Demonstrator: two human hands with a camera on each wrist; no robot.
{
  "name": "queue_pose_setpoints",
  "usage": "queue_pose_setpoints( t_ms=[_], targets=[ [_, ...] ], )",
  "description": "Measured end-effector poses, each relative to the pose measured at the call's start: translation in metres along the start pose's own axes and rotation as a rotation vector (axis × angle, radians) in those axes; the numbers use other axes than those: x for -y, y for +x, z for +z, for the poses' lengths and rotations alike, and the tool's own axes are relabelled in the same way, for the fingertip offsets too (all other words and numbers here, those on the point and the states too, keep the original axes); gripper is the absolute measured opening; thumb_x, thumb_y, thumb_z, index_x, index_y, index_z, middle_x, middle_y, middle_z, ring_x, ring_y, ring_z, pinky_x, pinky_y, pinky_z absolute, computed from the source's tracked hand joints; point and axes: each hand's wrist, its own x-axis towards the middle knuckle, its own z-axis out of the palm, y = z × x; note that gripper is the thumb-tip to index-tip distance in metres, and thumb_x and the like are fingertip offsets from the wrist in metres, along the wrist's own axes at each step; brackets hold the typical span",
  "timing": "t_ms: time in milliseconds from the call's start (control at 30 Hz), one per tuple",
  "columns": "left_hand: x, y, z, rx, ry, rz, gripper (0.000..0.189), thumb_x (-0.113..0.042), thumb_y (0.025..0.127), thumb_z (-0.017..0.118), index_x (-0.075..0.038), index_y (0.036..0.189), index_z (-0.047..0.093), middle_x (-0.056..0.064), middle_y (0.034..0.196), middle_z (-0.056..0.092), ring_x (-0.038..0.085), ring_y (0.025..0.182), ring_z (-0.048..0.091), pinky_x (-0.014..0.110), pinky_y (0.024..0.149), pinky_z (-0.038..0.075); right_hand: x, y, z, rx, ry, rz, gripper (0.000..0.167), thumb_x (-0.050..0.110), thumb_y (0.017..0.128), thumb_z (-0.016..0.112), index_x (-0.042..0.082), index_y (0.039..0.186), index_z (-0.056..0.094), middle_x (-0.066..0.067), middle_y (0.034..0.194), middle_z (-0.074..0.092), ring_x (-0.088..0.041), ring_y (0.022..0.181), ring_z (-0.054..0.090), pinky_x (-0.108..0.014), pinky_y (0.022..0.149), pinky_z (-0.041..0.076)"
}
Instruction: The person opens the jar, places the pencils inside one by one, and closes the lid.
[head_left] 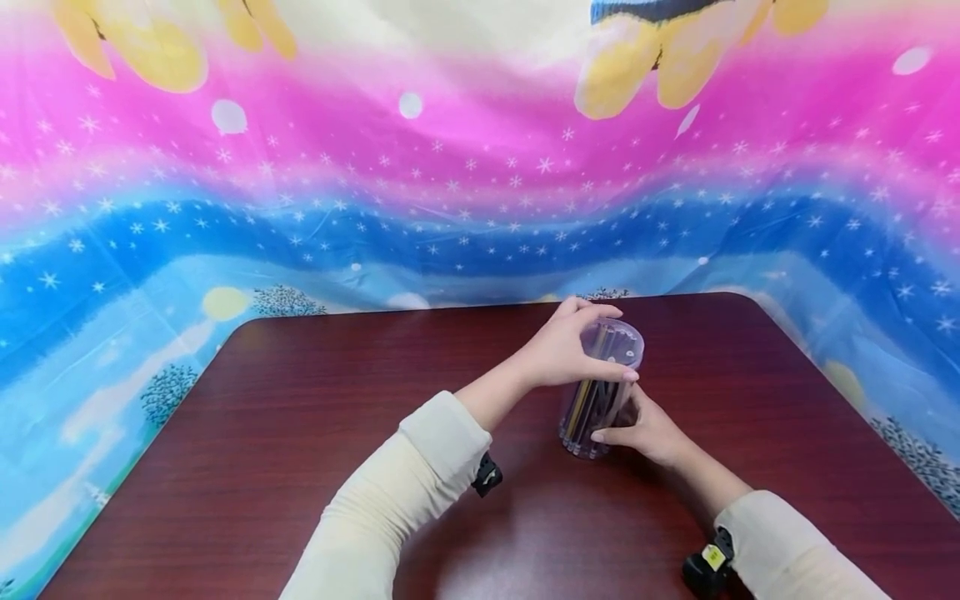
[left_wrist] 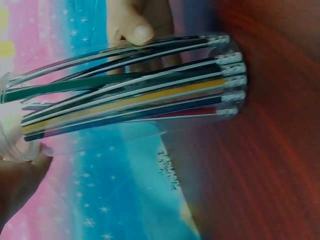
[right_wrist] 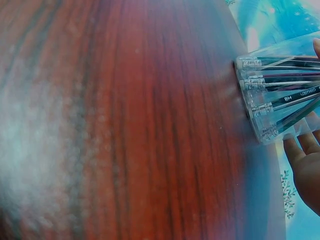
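Observation:
A clear plastic cylinder of pencils [head_left: 583, 417] stands near the right middle of the table, its lid [head_left: 628, 332] on top. My left hand [head_left: 562, 346] grips the lid from the left, thumb in front and fingers behind. Lower down, my right hand [head_left: 651, 429] holds the body from the right, its thumb across the front. In the left wrist view, pencils [left_wrist: 185, 90] in yellow, green, blue, red and black show through the wall, with metal ends at the base. One black pencil [right_wrist: 295, 98] marked HB shows in the right wrist view.
The dark red wood-grain table [head_left: 315, 433] has rounded far corners. Behind it and along its sides hangs a pink and blue printed cloth [head_left: 465, 183]. Small black devices, one at the left cuff [head_left: 442, 433] and one at the right cuff [head_left: 772, 533], sit on both wrists.

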Motion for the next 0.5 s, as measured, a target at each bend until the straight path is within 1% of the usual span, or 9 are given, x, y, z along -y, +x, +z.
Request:
queue_pose_setpoints(
  t_ms=[67,133,200,300,400,433,500],
  targets=[
    [0.003,-0.002,0.001,-0.030,-0.033,0.008,0.071,-0.043,0.056,0.077,-0.022,0.118,0.050,-0.004,0.102,0.039,0.005,0.093,0.040,0.020,0.076,0.038,-0.001,0.000,0.001,-0.003,0.014,-0.010,0.073,0.000,0.073,0.066,0.004,0.130,0.020,-0.024,0.116,0.044,-0.016,0.098,0.052,-0.027,0.078,0.045],
    [0.006,-0.003,0.000,-0.032,-0.057,0.045,0.068,-0.040,0.057,0.077,-0.022,0.117,0.050,-0.006,0.102,0.042,0.004,0.093,0.040,0.020,0.077,0.038,-0.002,0.000,0.002,-0.009,0.024,-0.020,0.075,-0.002,0.072,0.066,0.004,0.130,0.019,-0.024,0.116,0.044,-0.015,0.098,0.052,-0.027,0.077,0.045],
    [0.008,-0.003,-0.002,-0.019,-0.074,0.090,0.065,-0.037,0.059,0.077,-0.022,0.116,0.051,-0.007,0.104,0.044,0.003,0.095,0.041,0.021,0.079,0.037,-0.002,0.000,0.002,-0.014,0.034,-0.031,0.075,-0.003,0.071,0.066,0.004,0.130,0.019,-0.025,0.116,0.044,-0.015,0.098,0.053,-0.027,0.077,0.045],
    [0.011,-0.001,-0.005,0.021,-0.110,0.137,0.061,-0.032,0.062,0.076,-0.021,0.116,0.051,-0.008,0.108,0.046,0.002,0.098,0.041,0.021,0.082,0.037,-0.002,0.000,0.002,-0.022,0.026,-0.026,0.076,-0.003,0.071,0.066,0.003,0.130,0.019,-0.025,0.116,0.044,-0.015,0.098,0.053,-0.027,0.077,0.045],
    [0.013,0.000,-0.007,0.085,-0.159,0.170,0.059,-0.027,0.065,0.074,-0.018,0.118,0.049,-0.006,0.111,0.046,0.003,0.100,0.041,0.021,0.083,0.036,-0.001,0.000,0.002,-0.037,0.004,-0.009,0.076,-0.001,0.070,0.068,0.003,0.129,0.020,-0.024,0.116,0.044,-0.014,0.098,0.052,-0.025,0.078,0.044],
    [0.013,0.000,-0.008,0.103,-0.172,0.178,0.059,-0.024,0.066,0.074,-0.017,0.118,0.048,-0.006,0.112,0.046,0.003,0.100,0.041,0.021,0.083,0.036,-0.001,0.000,0.002,-0.041,-0.004,-0.005,0.077,0.000,0.070,0.068,0.003,0.130,0.020,-0.024,0.116,0.044,-0.014,0.098,0.052,-0.025,0.078,0.044],
    [0.013,0.000,-0.009,0.128,-0.184,0.170,0.059,-0.022,0.067,0.073,-0.016,0.120,0.047,-0.005,0.115,0.045,0.004,0.102,0.040,0.021,0.084,0.036,-0.002,0.000,0.002,-0.043,-0.013,0.001,0.078,0.000,0.070,0.068,0.004,0.130,0.020,-0.023,0.116,0.044,-0.014,0.098,0.052,-0.025,0.078,0.044]
  ],
)
